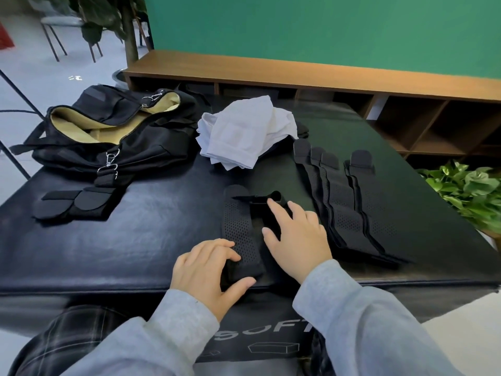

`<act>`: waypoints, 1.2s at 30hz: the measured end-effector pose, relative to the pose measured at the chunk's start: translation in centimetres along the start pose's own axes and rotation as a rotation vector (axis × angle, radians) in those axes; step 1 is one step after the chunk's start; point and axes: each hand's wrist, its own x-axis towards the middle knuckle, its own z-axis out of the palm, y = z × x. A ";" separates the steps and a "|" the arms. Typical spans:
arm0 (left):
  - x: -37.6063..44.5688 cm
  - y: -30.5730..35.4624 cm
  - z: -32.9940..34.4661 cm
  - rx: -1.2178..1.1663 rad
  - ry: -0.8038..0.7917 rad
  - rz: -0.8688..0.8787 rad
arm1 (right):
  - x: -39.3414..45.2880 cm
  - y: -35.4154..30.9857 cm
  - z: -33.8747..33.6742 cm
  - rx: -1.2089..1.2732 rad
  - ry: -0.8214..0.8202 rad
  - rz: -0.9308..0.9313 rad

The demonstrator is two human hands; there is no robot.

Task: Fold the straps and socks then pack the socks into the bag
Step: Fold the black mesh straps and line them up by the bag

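Note:
A black perforated strap (238,226) lies lengthwise on the black padded table (135,240) in front of me. My left hand (208,270) grips its near end, thumb under the edge. My right hand (296,234) lies flat, fingers spread, on the strap's other half and its buckle end (260,198). Several more black straps (349,202) lie side by side to the right. A pile of white socks (244,131) sits behind them. The black bag (108,137) with tan lining lies open at far left. Folded black straps (73,202) rest near the bag.
A low wooden shelf unit (325,77) runs behind the table under a green wall. A leafy plant (466,191) stands off the table's right edge. A tree trunk and chair legs stand at far left.

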 end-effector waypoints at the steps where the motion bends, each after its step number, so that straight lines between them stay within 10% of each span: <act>1: 0.0 0.0 0.0 -0.006 0.004 0.003 | 0.0 -0.1 -0.2 -0.005 0.013 0.037; 8: -0.1 -0.3 -0.1 -0.096 0.053 0.006 | -2.7 -0.4 1.0 0.084 0.387 -0.189; 14: 0.0 -0.4 -0.1 -0.158 0.069 0.005 | -4.8 0.0 2.6 0.274 0.250 -0.435; 36: 0.0 0.3 -0.6 -0.328 0.100 -0.313 | -5.4 0.5 3.6 0.510 0.386 -0.357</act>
